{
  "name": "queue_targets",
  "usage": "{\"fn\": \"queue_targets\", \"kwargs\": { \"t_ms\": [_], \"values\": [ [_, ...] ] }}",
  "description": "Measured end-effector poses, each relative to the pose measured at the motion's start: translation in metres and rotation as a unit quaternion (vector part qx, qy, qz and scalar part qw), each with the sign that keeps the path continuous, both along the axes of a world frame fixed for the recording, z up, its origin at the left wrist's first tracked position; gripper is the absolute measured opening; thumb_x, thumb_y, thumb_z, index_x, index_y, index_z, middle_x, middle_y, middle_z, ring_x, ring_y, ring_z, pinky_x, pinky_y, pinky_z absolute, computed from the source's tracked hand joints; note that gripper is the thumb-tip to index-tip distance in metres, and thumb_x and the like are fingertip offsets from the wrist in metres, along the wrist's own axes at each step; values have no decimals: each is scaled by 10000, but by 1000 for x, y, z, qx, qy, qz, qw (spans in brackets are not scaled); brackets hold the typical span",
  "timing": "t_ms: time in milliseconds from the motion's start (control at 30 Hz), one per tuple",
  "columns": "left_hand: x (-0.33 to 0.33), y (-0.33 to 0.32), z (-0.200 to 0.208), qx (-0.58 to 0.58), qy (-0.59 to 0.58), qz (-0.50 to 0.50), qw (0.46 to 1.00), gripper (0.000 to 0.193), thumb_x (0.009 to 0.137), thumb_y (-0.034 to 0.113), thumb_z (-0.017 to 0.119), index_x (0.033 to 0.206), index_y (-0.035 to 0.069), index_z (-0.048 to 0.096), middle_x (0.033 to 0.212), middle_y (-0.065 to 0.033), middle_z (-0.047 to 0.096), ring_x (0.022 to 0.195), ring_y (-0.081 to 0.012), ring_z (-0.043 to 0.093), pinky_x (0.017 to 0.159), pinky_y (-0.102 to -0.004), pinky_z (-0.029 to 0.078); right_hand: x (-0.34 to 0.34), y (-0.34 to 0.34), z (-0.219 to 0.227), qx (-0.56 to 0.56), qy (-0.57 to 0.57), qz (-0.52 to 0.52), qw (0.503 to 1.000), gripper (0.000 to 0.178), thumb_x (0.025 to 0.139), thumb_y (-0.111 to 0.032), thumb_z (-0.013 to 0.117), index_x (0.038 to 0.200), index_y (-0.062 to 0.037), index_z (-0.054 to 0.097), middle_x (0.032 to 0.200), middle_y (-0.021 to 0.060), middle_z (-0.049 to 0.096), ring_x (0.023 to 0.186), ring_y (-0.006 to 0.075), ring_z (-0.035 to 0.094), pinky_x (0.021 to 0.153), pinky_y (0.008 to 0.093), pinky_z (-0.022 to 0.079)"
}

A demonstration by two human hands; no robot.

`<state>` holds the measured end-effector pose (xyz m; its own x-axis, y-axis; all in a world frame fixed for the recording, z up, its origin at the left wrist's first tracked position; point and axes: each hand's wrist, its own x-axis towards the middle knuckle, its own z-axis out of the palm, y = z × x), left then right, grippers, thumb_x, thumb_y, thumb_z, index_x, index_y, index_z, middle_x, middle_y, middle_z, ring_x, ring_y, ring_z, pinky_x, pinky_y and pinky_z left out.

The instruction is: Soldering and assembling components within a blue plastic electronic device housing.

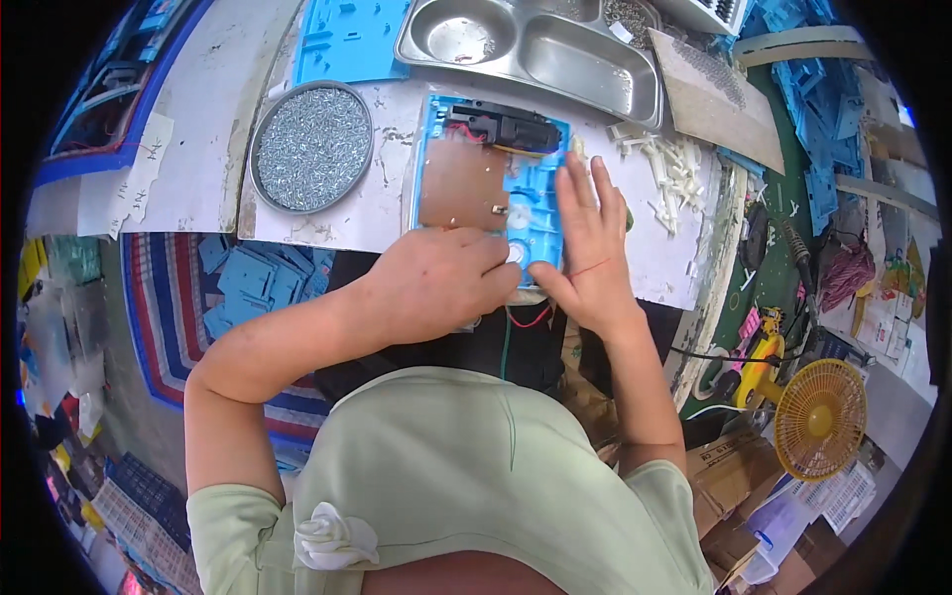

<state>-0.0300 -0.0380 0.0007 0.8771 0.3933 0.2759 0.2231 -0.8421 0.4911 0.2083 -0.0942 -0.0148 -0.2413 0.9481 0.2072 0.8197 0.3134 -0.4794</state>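
A blue plastic housing (pixel 536 213) lies on the worktable in front of me. Inside it are a brown circuit board (pixel 462 183) and, along the far end, a black plastic module (pixel 506 127) with red wires. My left hand (pixel 436 283) is bent over the near end of the housing, fingers curled together; what they pinch, if anything, is hidden. Along the right side of the housing my right hand (pixel 595 243) rests with fingers stretched out and thumb at the near right corner. A red wire (pixel 532 320) and a green wire (pixel 507 342) hang below the near edge.
Left of the housing stands a round tray of small screws (pixel 311 149). A steel compartment tray (pixel 585 65) sits beyond it, near another blue panel (pixel 349 42). White plastic pieces (pixel 676 177) lie at the right. A yellow fan (pixel 819 420) and a striped bag (pixel 164 307) flank the table.
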Motion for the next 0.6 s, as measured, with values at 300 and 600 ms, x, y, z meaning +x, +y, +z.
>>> {"fn": "queue_targets", "kwargs": {
  "t_ms": [300,600],
  "values": [
    [-3,7,-12,-30,-58,-14,998,216,813,210,781,971,103,680,892,-44,628,778,-234,652,624,-377,538,2,-9,41,-39,-70,9,997,708,785,-302,841,1400,-60,588,1531,209,481,1419,479,384,1125,539,378],
    [-31,-31,-1,-12,-99,-13,995,349,786,91,708,1132,42,713,969,-73,683,780,-236,670,623,-360,544,-18,3,44,75,95,119,986,432,755,-267,828,1133,-79,735,978,67,645,885,297,555,815,429,449]
  ]
}}
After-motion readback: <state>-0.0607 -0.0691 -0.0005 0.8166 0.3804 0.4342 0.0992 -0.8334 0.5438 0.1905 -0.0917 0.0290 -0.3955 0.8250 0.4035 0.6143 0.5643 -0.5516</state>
